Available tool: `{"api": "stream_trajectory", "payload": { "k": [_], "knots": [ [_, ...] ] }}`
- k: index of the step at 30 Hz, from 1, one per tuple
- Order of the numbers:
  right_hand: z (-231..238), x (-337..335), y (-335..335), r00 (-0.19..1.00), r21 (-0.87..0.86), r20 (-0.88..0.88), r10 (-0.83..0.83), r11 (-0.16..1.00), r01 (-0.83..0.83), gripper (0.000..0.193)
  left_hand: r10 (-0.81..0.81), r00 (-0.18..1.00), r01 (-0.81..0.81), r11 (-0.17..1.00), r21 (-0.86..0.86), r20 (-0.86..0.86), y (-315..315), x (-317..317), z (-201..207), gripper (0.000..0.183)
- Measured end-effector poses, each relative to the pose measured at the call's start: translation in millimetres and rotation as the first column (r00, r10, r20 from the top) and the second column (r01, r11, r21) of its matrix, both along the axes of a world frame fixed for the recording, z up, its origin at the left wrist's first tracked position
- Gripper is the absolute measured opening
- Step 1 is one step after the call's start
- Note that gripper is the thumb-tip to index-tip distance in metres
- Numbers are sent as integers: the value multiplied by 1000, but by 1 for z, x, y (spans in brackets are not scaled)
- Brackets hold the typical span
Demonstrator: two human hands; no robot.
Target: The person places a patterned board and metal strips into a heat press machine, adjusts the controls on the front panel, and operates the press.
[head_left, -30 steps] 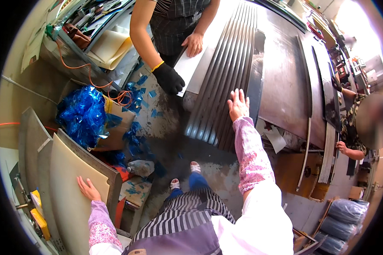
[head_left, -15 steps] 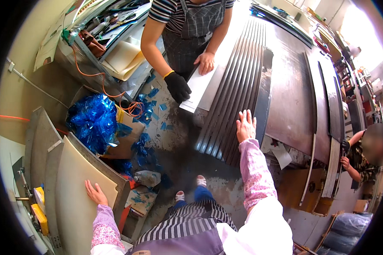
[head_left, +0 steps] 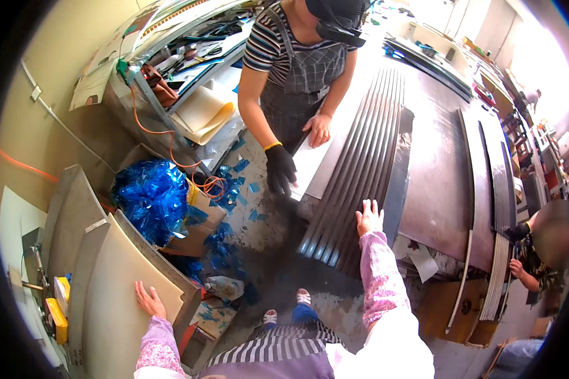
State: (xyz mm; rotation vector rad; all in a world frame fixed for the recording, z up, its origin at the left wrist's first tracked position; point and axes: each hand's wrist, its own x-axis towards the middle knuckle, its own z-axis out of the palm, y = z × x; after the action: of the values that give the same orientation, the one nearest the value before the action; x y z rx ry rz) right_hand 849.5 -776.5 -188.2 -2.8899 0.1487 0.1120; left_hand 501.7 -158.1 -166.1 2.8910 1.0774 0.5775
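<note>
My left hand (head_left: 150,299) lies flat with fingers stretched on a cream-coloured board (head_left: 121,268), which rests on a grey bench at my left. My right hand (head_left: 369,218), fingers spread and holding nothing, touches the near right part of a stack of long dark ridged strips (head_left: 354,170) on the table. Facing me, a co-worker in a checked apron holds down a narrow white sheet (head_left: 310,165) beside the strips. One of that person's hands wears a black glove (head_left: 281,170); the other is bare.
Crumpled blue film (head_left: 150,202) fills a box on the left, with blue scraps on the floor. An orange hose (head_left: 210,187) loops near a cluttered shelf. Long strips (head_left: 464,170) lie along the brown table (head_left: 433,170). Another person grips strips at far right.
The view has tilted up, bringing the co-worker's head into it. My right hand sits slightly closer to me on the strips. My left hand stays on the cream board.
</note>
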Motion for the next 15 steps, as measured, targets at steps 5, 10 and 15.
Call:
{"api": "stream_trajectory", "payload": {
  "k": [5, 10, 15],
  "knots": [
    [0, 7, 4, 990, -116, 134, 44, 993, -28, 50, 18, 1000, -18, 1000, -13, 24, -4, 0, 6, 45],
    [3, 11, 8, 982, -96, 186, -18, 995, 36, 50, 33, 999, -33, 999, -20, 6, -9, 2, 13, 45],
    [17, 9, 18, 996, -72, -30, -89, 994, 87, 50, 47, 999, -46, 998, -34, 22, -10, 6, 14, 46]
  ]
}}
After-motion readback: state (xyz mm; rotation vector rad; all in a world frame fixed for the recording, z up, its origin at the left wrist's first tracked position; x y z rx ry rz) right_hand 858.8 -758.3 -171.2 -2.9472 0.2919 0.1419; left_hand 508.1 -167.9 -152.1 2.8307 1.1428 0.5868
